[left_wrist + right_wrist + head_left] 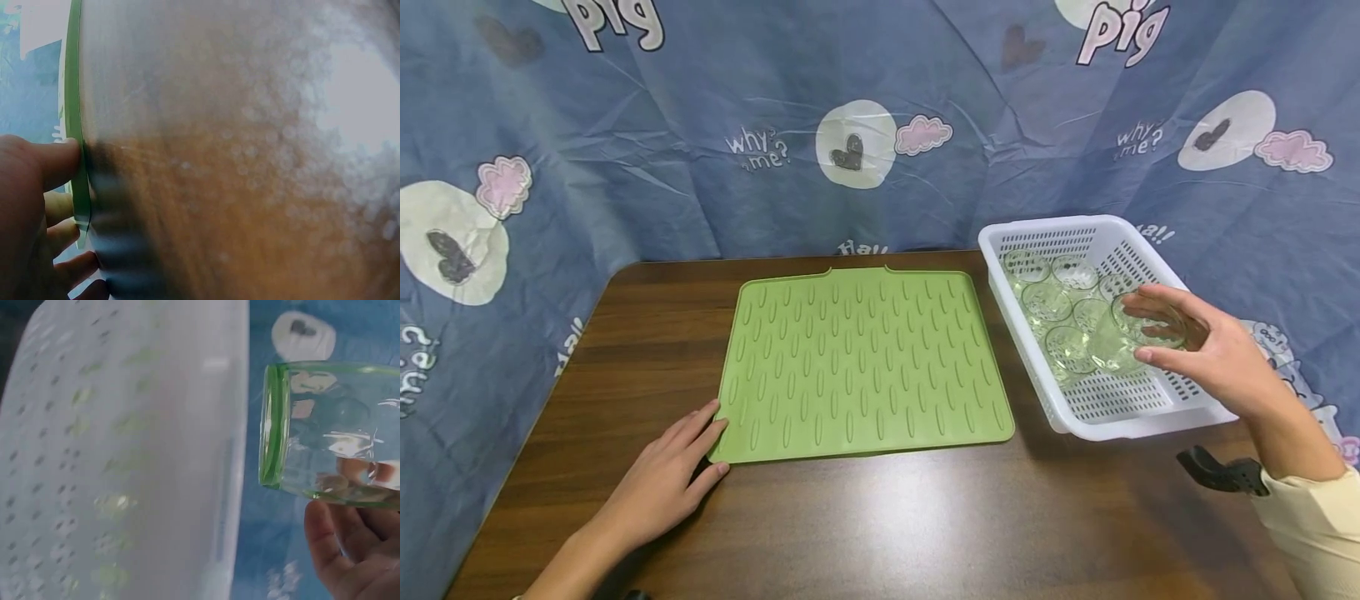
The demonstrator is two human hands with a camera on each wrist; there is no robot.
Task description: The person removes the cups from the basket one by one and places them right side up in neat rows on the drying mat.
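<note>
The right hand (1228,354), gripping a glass (337,425) above the white basket (1150,427), should keep it clear of neighbouring glasses (1048,304), while the left hand (662,479), fingers relaxed, touches the green mat (865,358).

Counted one left hand (666,479), one right hand (1221,358), one table (887,521), one green mat (865,358), one white basket (1120,419), one printed cloth (692,183). Tallied one held glass (1114,350), at least six basketed glasses (1047,303); cannot total exactly, overlapping.

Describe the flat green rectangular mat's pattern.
The mat bears rows of slim ovals, clearest in the head view.
</note>
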